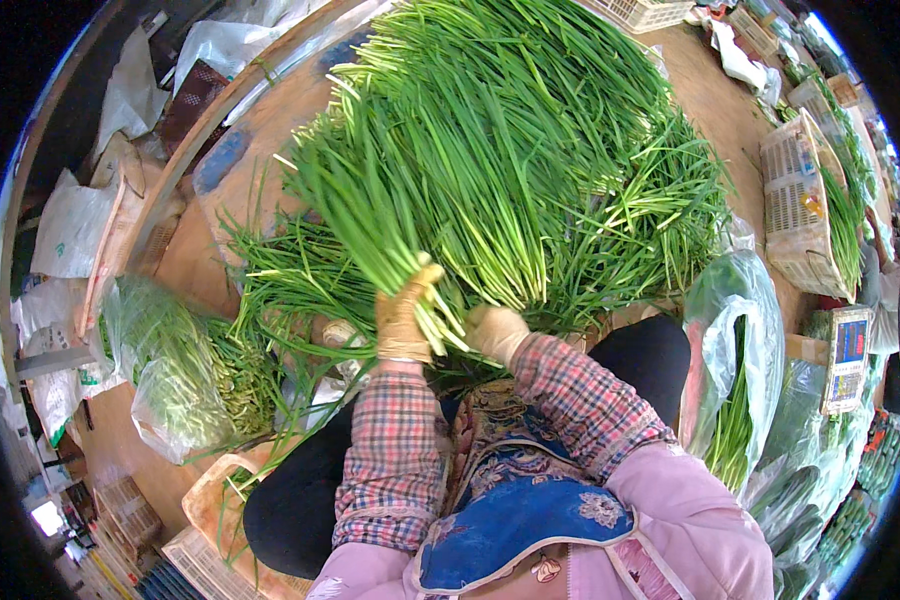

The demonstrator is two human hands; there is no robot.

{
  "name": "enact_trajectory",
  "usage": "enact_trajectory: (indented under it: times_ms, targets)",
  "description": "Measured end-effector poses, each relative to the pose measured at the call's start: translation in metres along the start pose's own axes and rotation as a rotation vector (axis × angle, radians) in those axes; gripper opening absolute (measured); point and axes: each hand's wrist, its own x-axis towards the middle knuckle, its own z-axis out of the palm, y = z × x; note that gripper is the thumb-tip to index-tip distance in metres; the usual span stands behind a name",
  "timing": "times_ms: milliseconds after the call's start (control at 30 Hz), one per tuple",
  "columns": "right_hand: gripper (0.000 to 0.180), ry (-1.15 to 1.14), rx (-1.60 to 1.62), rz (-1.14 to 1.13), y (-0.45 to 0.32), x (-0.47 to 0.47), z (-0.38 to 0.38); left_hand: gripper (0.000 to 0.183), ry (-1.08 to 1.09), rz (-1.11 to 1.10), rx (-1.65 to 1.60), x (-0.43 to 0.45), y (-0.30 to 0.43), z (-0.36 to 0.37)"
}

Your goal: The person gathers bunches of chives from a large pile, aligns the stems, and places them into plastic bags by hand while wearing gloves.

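My left hand (405, 319), in a tan work glove, grips a bunch of garlic chives (375, 225). Its pale stem ends stick out below the fist towards me, and the green leaves fan up and away. Just right of those ends is my right hand (499, 334), in a pale glove with its fingers curled. Whether it pinches any stalks is hidden. Beyond both hands spreads a large heap of garlic chives (495, 127), most with pale ends towards me. Loose, tangled leaves (307, 255) lie left of the held bunch.
Plastic bags of greens stand on the left (172, 375) and the right (731, 367). A plastic crate (795, 202) and a digital scale (846, 360) are farther right. An orange-stained plastic container (217, 495) sits by my left knee. A curved-looking wooden edge (195, 135) runs along the upper left.
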Motion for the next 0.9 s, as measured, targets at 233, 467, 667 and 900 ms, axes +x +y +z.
enact_trajectory:
  times_ms: [233,467,667,900]
  targets:
    - [0.023,-0.111,-0.047,0.181,0.029,-0.002,-0.023,0.041,-0.212,0.087,-0.436,0.008,0.036,-0.019]
    - [0.058,0.354,0.235,0.607,0.081,0.025,-0.021,0.035,-0.195,-0.276,-0.416,0.008,-0.048,-0.022]
    - [0.026,0.614,0.394,0.32,0.101,0.028,-0.023,0.037,-0.266,-0.366,-0.465,0.012,-0.066,-0.032]
    - [0.03,0.512,0.735,0.097,0.03,-0.013,-0.042,0.042,-0.338,-0.364,-0.386,0.003,-0.059,-0.022]
